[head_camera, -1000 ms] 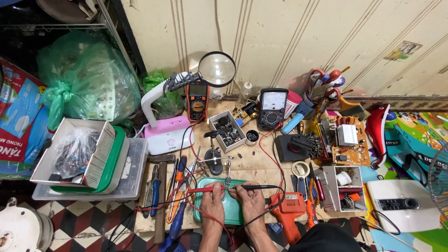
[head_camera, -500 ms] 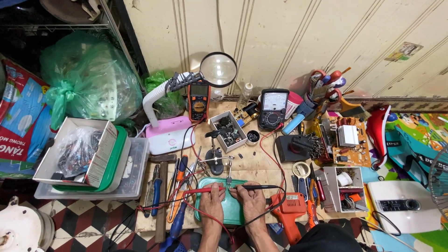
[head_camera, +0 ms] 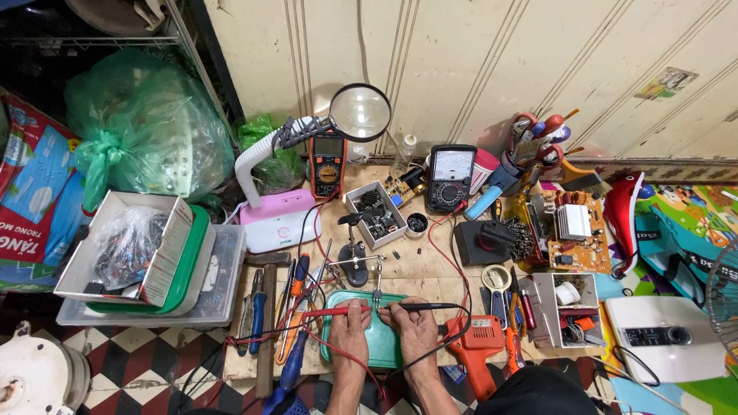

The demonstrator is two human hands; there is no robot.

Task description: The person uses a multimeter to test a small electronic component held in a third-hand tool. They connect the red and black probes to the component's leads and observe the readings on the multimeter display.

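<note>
The left hand (head_camera: 350,332) lies palm down on the green tray (head_camera: 367,338) at the near edge of the bench (head_camera: 430,261), its fingers clamped on the red test probe (head_camera: 330,312), which runs level with its tip pointing right; the right hand (head_camera: 417,332) lies just beside it in the same pose, fingers clamped on the black test probe (head_camera: 419,307), tip pointing left; the two tips meet at the small part held in the clip of the helping-hand stand (head_camera: 356,265), over the tray's far rim; red and black leads trail from the probes toward the analogue multimeter (head_camera: 450,177) at the back. A small open white box (head_camera: 375,216) behind the stand holds dark electronic parts; a white organiser (head_camera: 565,309) to the right holds small parts and wires; on the left, an open cardboard box (head_camera: 165,253) holds a clear bag of components, and it sits on a green-lidded tub inside a clear plastic bin (head_camera: 223,284).
</note>
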